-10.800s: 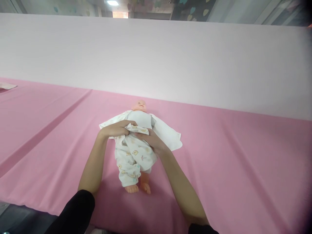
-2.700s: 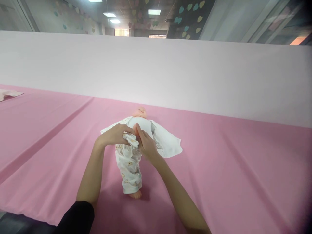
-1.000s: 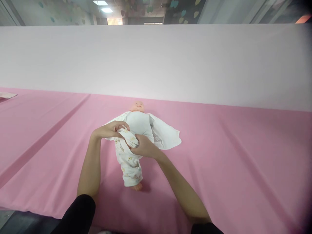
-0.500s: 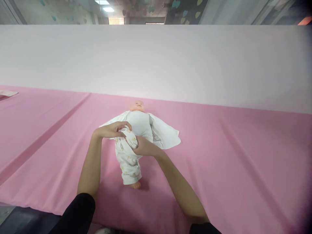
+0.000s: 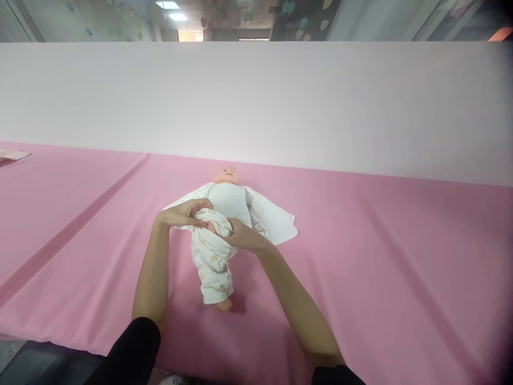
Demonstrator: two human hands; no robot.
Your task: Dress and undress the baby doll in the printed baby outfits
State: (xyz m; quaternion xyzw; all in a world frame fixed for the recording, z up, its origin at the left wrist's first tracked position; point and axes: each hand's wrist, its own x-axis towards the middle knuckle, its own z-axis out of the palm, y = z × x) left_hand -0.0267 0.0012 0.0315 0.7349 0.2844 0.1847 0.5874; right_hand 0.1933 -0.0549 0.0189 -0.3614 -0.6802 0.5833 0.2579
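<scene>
A baby doll (image 5: 227,188) lies on its back on the pink cloth-covered table (image 5: 380,256), head away from me. It wears a white body and an open white jacket spread to both sides. White patterned trousers (image 5: 211,267) cover one leg, and a bare foot shows at the cuff. My left hand (image 5: 185,212) grips the trousers' waistband at the doll's hip. On the other side of the bunched waistband, my right hand (image 5: 240,235) grips it at the doll's waist. The doll's other leg is hidden by the fabric and my hands.
A tall pale pink panel (image 5: 280,101) stands along the table's far edge. A fold line (image 5: 72,227) runs diagonally across the cloth at the left. A small pale cloth (image 5: 12,154) lies at the far left edge. The table's front edge is near my elbows.
Over the last second my right hand has shifted slightly up the doll's waist with the bunched waistband. Earlier, both doll feet showed; now only one does.
</scene>
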